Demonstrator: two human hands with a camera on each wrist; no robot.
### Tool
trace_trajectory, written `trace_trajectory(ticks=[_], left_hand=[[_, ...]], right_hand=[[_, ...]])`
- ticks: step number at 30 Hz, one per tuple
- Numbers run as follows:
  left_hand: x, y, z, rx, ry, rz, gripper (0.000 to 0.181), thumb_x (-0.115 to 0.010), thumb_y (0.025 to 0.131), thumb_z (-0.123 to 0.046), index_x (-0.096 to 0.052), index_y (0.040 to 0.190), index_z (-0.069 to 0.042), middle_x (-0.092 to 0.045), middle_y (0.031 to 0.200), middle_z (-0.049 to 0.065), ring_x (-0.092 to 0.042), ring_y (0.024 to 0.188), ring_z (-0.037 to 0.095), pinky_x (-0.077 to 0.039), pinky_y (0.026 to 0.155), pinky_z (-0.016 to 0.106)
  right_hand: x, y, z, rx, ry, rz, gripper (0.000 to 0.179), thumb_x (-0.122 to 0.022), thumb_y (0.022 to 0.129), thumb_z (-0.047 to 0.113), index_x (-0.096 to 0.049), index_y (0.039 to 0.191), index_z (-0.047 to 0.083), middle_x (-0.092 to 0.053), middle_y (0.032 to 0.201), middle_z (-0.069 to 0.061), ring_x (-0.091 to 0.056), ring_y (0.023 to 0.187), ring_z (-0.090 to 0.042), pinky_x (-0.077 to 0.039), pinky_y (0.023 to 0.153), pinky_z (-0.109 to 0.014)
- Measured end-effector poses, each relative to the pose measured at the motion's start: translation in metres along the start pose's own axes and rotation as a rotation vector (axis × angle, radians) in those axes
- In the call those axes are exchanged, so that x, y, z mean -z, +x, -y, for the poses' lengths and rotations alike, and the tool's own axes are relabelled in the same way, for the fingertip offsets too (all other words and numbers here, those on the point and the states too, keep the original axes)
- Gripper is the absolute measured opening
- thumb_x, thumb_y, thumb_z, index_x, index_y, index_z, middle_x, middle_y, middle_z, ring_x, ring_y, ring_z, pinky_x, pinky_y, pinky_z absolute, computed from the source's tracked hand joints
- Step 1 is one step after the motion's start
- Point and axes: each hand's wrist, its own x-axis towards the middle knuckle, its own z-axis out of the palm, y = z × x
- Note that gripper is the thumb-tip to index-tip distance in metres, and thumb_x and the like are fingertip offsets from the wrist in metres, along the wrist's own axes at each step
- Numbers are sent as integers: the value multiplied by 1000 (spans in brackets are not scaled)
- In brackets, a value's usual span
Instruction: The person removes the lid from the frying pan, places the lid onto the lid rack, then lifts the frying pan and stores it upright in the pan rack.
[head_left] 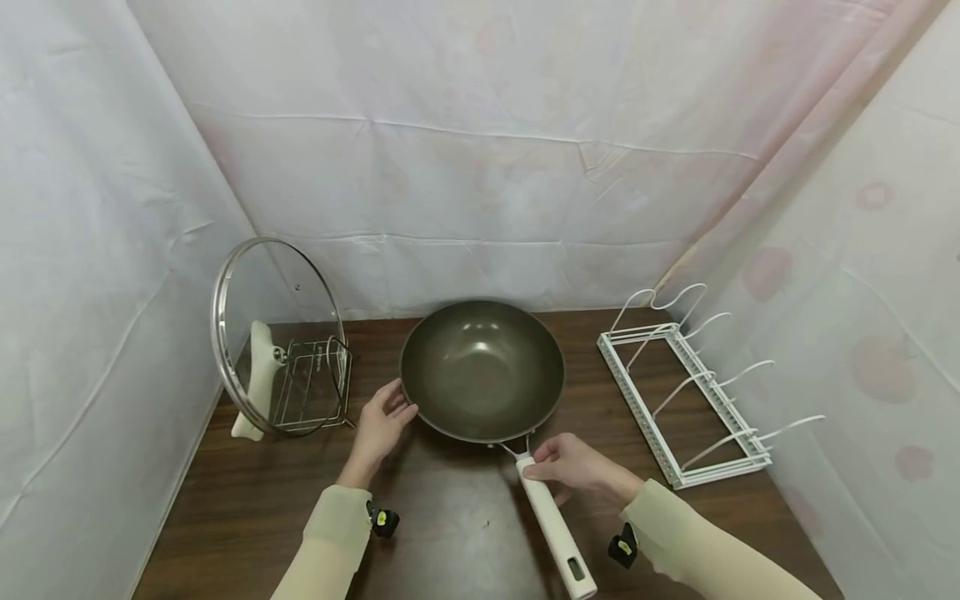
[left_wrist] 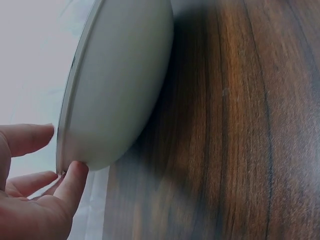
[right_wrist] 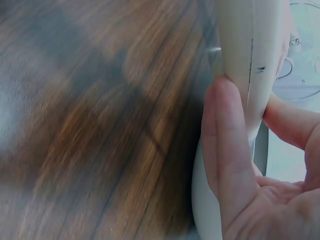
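Note:
A dark, deep frying pan point(head_left: 480, 371) with a pale outside and a cream handle point(head_left: 551, 525) is in the middle of the wooden table. My right hand point(head_left: 577, 467) pinches the handle near the pan end, thumb on one side and fingers along the other. At the pan's left edge, my left hand point(head_left: 381, 429) has its fairly straight fingers at the rim. In the left wrist view a fingertip point(left_wrist: 77, 170) touches the pale outer wall point(left_wrist: 117, 85), and the thumb point(left_wrist: 30, 139) stretches toward the rim.
On the left, a glass lid point(head_left: 217, 325) with a cream knob point(head_left: 260, 379) leans upright in a wire stand point(head_left: 307, 392). A white rack point(head_left: 637, 408) with curved wire dividers lies on the right. Pale curtains point(head_left: 480, 192) enclose the wooden table point(head_left: 247, 500) at the back and sides.

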Motion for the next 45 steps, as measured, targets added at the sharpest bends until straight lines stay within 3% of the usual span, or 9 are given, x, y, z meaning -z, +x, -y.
trace_trajectory(ticks=[5, 9, 12, 18, 25, 31, 36, 40, 45], left_hand=[[-5, -6, -2, 22, 8, -22, 70, -69, 100, -22, -36, 160, -9, -50, 154, 24, -51, 143, 37, -48, 114, 51], [-12, -15, -4, 17, 27, -13, 80, -71, 99, -31, -28, 161, -5, -40, 161, 22, -50, 144, 38, -47, 114, 54], [-20, -25, -5, 21, 45, 39, 89, -72, 97, -38, -23, 163, -5, -34, 165, 21, -50, 143, 39, -50, 111, 53], [-41, -50, -6, 54, 44, 164, 99, -76, 93, -44, -18, 163, -4, -38, 160, 25, -52, 139, 41, -57, 99, 48], [-63, -74, -12, 138, 38, 290, 112, -75, 91, -52, -10, 162, 4, -42, 158, 25, -57, 134, 39, -55, 102, 52], [-82, -80, -9, 206, -94, 412, 107, -70, 97, -46, -6, 157, 16, -48, 149, 32, -64, 123, 44, -50, 108, 57], [-98, -83, -6, 261, -300, 520, 103, -68, 100, -38, -5, 152, 25, -53, 141, 35, -64, 125, 41, -51, 110, 51], [-109, -84, -7, 316, -460, 574, 82, -65, 102, -34, -27, 150, 19, -60, 134, 28, -66, 117, 28, -55, 108, 44], [-123, -86, -9, 373, -563, 569, 56, -61, 104, -33, -49, 140, 9, -64, 118, 14, -65, 109, 21, -56, 102, 40]], right_hand=[[-3, 1, 2, 0, 16, 7, 27, -72, 97, 15, -65, 108, -9, -73, 97, -12, -70, 81, -18, -65, 64, -41], [-5, 1, 3, -8, 35, 7, 28, -71, 97, 15, -65, 109, -10, -73, 98, -13, -70, 83, -19, -66, 65, -40], [-6, 2, 3, -16, 48, 1, 29, -72, 97, 15, -65, 110, -10, -73, 98, -13, -70, 84, -17, -66, 66, -40], [-7, 3, 3, -23, 45, 5, 30, -73, 96, 17, -65, 109, -9, -72, 96, -12, -70, 80, -17, -66, 66, -39], [0, 0, 8, -13, -14, -3, 25, -70, 99, 20, -70, 104, -5, -71, 89, -12, -68, 69, -17, -65, 61, -37], [8, -5, 12, -6, -19, -25, 22, -64, 101, 15, -71, 108, -5, -70, 88, -16, -65, 67, -17, -64, 61, -36], [15, -7, 13, -5, -15, -43, 24, -64, 101, 15, -69, 108, -8, -70, 89, -16, -65, 67, -17, -64, 61, -36], [19, -10, 13, -3, -7, -53, 23, -65, 101, 15, -69, 108, -6, -70, 91, -17, -65, 68, -17, -63, 61, -35], [26, -16, 13, 18, -15, -65, 24, -65, 101, 17, -69, 110, -5, -70, 90, -14, -66, 70, -18, -64, 63, -38]])
